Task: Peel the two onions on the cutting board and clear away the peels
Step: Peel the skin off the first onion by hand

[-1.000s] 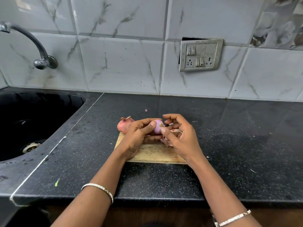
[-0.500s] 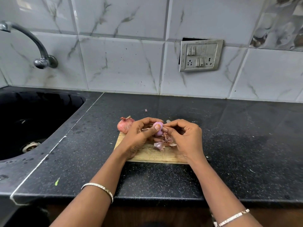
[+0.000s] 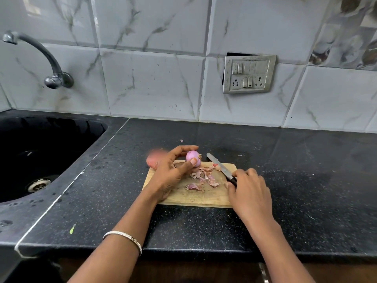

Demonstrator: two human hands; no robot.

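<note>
My left hand (image 3: 173, 172) holds a peeled, pale purple onion (image 3: 193, 158) between thumb and fingers, just above the far edge of the wooden cutting board (image 3: 206, 199). Behind that hand sits the second onion (image 3: 153, 161), reddish and unpeeled, partly hidden and blurred. A pile of pink peels (image 3: 204, 177) lies in the middle of the board. My right hand (image 3: 247, 190) grips the black handle of a knife (image 3: 219, 165) at the board's right side, with the blade pointing away to the upper left.
The board lies on a black speckled counter (image 3: 295, 180). A black sink (image 3: 40, 156) with a drain is at the left, under a wall tap (image 3: 49, 64). A switch plate (image 3: 248, 74) is on the tiled wall. A tiny peel scrap (image 3: 181, 141) lies behind the board.
My right hand left the onion, moved right and took hold of the knife. The peels it had pulled now lie on the board. My left hand keeps the onion.
</note>
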